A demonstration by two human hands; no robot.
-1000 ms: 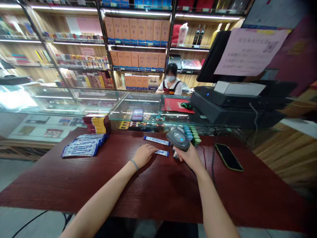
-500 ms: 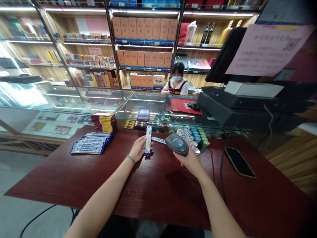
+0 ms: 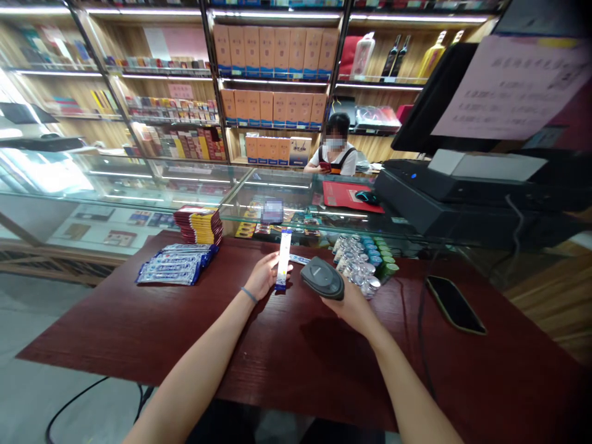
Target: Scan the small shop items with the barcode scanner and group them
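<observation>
Table (image 3: 115, 327): dark red wood, spread before us.
Scanner (image 3: 322, 279): gripped in the right hand (image 3: 355, 308), nose aimed left; probably stiff, best held by the handle.
Packet (image 3: 285, 250): clasped by the left hand (image 3: 264, 276), left of the scanner, long axis running near to far; looks light, slippery, best pinched along its edges.

Open tabletop (image 3: 277, 357) spreads across the lower middle, between the forearms; another bare stretch lies left of the left hand (image 3: 264, 277), reaching to the piled packets (image 3: 176, 264) at centre left. At centre, only a narrow gap parts the upheld stick packet (image 3: 283, 259) from the scanner (image 3: 322, 279). Cans (image 3: 363, 262) crowd the space just above the right hand (image 3: 354, 306); farther right, a cable (image 3: 420, 327) and phone (image 3: 456, 304) stand in the way.
</observation>
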